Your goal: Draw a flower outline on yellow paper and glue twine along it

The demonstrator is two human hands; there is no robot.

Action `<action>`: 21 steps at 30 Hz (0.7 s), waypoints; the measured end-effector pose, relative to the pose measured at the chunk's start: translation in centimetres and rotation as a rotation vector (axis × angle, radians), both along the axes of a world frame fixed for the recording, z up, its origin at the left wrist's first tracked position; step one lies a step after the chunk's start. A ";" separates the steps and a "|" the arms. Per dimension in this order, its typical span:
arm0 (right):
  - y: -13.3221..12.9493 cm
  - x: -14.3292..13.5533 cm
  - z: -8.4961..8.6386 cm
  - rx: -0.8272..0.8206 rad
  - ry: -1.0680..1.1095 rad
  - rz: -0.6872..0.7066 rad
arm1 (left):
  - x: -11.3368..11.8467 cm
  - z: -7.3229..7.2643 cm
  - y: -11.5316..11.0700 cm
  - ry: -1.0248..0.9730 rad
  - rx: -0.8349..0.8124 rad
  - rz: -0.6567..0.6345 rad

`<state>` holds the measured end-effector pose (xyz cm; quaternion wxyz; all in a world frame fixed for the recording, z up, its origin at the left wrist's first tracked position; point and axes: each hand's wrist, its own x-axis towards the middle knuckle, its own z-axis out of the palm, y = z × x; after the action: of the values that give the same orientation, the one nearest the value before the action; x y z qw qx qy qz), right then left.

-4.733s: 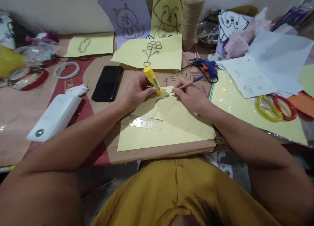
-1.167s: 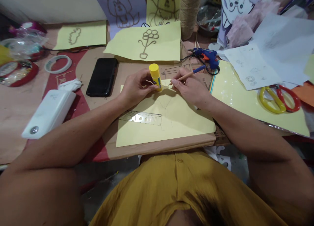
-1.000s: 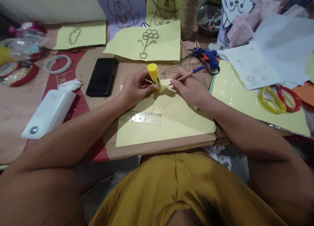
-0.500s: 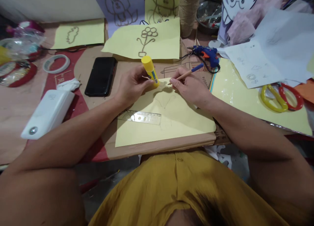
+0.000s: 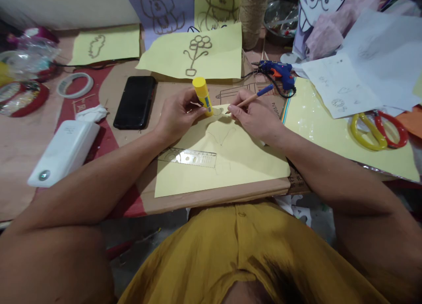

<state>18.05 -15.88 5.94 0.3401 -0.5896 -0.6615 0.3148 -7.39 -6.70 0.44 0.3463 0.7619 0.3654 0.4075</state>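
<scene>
My left hand (image 5: 180, 114) is closed on a yellow glue stick (image 5: 202, 93), whose lower end rests at the top edge of a yellow sheet (image 5: 184, 183). My right hand (image 5: 257, 117) pinches a pencil (image 5: 252, 99) with a blue end, its tip close to the sheet just right of the glue stick. Faint pencil lines, a curved shape and a V-like form, show on the sheet between and below the hands. A clear ruler (image 5: 191, 158) lies across the sheet's left part.
Left of my hands are a black phone (image 5: 135, 102), a white power bank (image 5: 64, 152) and a tape roll (image 5: 75, 85). Behind lies a flower drawing (image 5: 217, 53). To the right are a blue glue gun (image 5: 277, 71), scissors (image 5: 369, 130) and loose papers (image 5: 343, 84).
The top of the glue stick has tilted slightly to the right and down, standing a little more upright. My right hand and the pencil have hardly moved.
</scene>
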 end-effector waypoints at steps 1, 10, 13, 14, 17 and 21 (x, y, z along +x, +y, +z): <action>0.0 0.0 0.0 0.000 0.001 0.000 | 0.0 0.0 0.0 0.002 -0.004 -0.009; -0.1 0.0 0.2 -0.009 0.010 0.002 | 0.0 -0.1 0.1 0.018 -0.022 -0.023; -0.1 0.0 0.2 -0.008 0.012 0.008 | 0.0 0.3 -0.2 0.048 -0.026 -0.010; -0.1 0.0 0.2 -0.010 0.011 0.005 | 0.1 0.5 -0.3 0.054 -0.029 -0.007; -0.1 -0.1 0.1 -0.011 0.013 -0.004 | 0.2 0.8 -0.4 0.075 -0.042 -0.003; -0.2 -0.1 0.3 -0.017 0.017 -0.005 | 0.3 0.8 -0.3 0.085 -0.029 -0.009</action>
<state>17.94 -16.06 6.20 0.3416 -0.5913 -0.6545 0.3246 -7.14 -7.00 1.19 0.3431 0.7752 0.3823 0.3677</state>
